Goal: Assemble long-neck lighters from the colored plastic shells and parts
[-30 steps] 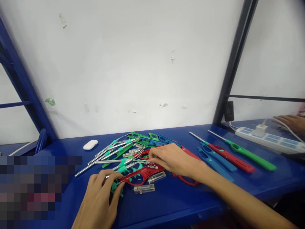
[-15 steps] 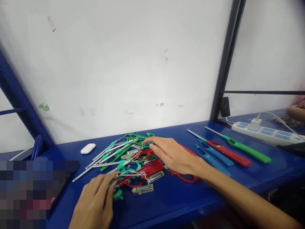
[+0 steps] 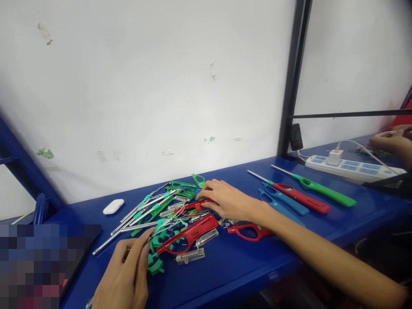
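Left hand (image 3: 124,272) pinches a thin metal piece (image 3: 156,233); right hand (image 3: 231,202) bends over the parts pile (image 3: 202,227), grip impossible to tell.

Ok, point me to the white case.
In the head view, the white case lies on the left part of the blue table, between the metal rods and the wall.

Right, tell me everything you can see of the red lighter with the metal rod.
The red lighter has a long, slim body that looks like hard plastic, with a finger loop near the front and a narrow slot toward its rounded rear end. A green collar joins it to a thin silvery rod. It lies slantwise on the blue table, between a green lighter and a blue piece. Nothing grips it; whether it touches the blue piece is unclear.
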A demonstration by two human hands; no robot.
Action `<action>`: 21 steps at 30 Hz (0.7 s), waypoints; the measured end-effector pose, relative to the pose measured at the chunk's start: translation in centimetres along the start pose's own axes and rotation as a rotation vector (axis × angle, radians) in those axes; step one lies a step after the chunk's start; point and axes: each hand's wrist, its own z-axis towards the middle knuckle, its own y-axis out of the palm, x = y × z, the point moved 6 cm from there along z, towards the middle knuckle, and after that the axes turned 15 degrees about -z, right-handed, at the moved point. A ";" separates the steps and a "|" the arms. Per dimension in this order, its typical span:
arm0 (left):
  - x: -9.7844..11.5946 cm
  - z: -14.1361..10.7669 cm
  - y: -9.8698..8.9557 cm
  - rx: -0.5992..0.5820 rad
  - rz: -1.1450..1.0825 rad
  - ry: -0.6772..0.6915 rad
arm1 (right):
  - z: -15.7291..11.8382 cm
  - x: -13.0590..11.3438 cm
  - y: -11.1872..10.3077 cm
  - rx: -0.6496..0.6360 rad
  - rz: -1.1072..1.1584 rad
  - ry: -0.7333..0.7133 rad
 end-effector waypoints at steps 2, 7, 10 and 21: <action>0.1 0.0 -0.1 0.002 0.006 0.021 | -0.1 -0.9 -0.3 -0.008 0.047 -0.077; 1.5 0.3 -0.7 0.081 0.012 0.084 | -0.2 -2.0 0.3 -0.023 0.116 -0.180; 2.3 0.4 -1.0 0.128 0.010 0.111 | -0.1 -1.9 0.7 -0.003 0.143 -0.176; 3.2 -0.6 -3.0 0.289 -0.116 0.085 | -1.2 -1.9 -2.3 0.113 0.258 0.069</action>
